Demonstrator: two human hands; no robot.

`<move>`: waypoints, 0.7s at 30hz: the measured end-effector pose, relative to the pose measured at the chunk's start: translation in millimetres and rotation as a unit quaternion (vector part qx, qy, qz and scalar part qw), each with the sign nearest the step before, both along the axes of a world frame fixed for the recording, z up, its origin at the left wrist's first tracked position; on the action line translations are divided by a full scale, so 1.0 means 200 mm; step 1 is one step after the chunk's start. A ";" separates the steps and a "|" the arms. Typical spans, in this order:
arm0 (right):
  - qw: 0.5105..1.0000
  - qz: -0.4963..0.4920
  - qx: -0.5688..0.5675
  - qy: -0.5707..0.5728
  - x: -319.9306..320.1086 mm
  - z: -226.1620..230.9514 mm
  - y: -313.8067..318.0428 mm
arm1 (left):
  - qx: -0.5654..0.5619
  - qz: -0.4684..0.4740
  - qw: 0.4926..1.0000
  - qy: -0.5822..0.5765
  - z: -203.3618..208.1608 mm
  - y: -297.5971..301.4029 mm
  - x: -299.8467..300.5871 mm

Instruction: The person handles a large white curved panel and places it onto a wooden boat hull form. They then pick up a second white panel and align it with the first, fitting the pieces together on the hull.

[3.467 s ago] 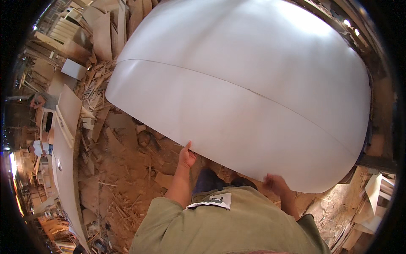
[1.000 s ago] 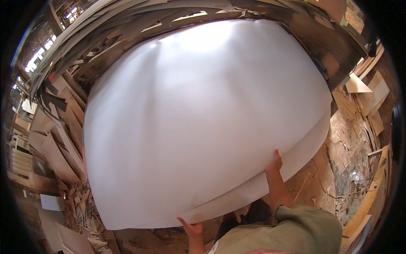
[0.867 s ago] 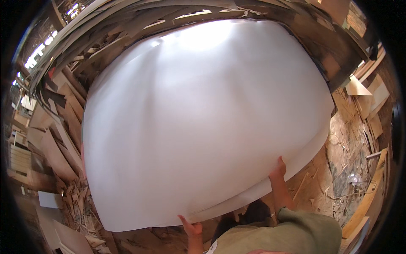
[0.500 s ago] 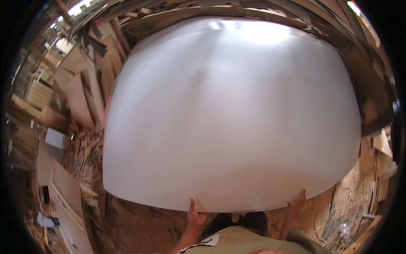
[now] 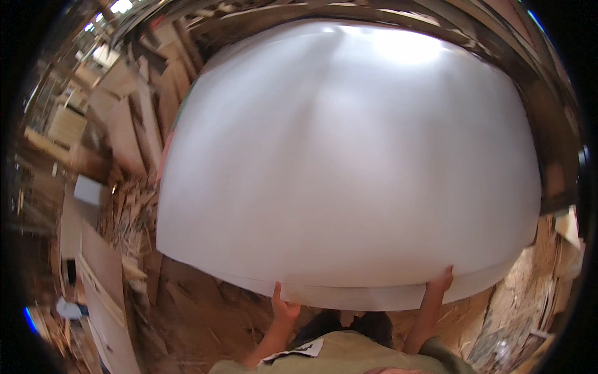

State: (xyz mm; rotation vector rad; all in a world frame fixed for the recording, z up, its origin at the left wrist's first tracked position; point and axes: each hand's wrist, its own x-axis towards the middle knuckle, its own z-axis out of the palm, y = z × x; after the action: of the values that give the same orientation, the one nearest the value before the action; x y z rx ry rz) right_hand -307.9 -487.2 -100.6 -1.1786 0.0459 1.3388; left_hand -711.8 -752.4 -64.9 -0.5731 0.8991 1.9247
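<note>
A large, glossy white sheet [image 5: 349,174] fills the middle of the view, with light reflecting off its far end. Along its near edge shows a strip of another white sheet [image 5: 374,298] lying beneath it. My left hand [image 5: 285,308] grips the near edge left of centre, thumb up on the white surface and fingers partly hidden. Farther right, my right hand [image 5: 440,287] is closed on the top sheet's near edge, its thumb also on top and its fingers out of sight underneath.
Wooden boards [image 5: 124,134] lean in a pile at the left, above scattered wood scraps [image 5: 134,212]. A pale panel [image 5: 103,280] stands at the lower left. Dark beams [image 5: 557,156] run along the far and right sides. Debris covers the floor [image 5: 205,311] near my legs.
The top sheet's near edge has shifted away from me, and a strip of the sheet below now shows. Both hands have moved slightly forward with it.
</note>
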 end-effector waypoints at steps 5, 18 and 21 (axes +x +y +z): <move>0.988 -0.147 -0.001 -0.040 -0.20 -0.02 0.32 | 0.013 -0.083 0.996 0.028 -0.02 0.01 -0.03; 0.981 -0.180 -0.039 0.068 -0.91 0.20 1.08 | -0.014 -0.098 0.992 0.084 -0.05 -0.08 -0.04; 0.995 -0.062 -0.074 0.036 -0.97 0.19 1.15 | 0.035 -0.113 0.988 0.096 -0.06 -0.08 -0.05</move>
State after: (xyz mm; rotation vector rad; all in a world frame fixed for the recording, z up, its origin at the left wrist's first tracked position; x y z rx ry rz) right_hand -502.2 -256.7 -62.4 -1.2309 0.2707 1.2845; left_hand -721.0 -767.8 -76.1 -0.2359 0.9687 1.8173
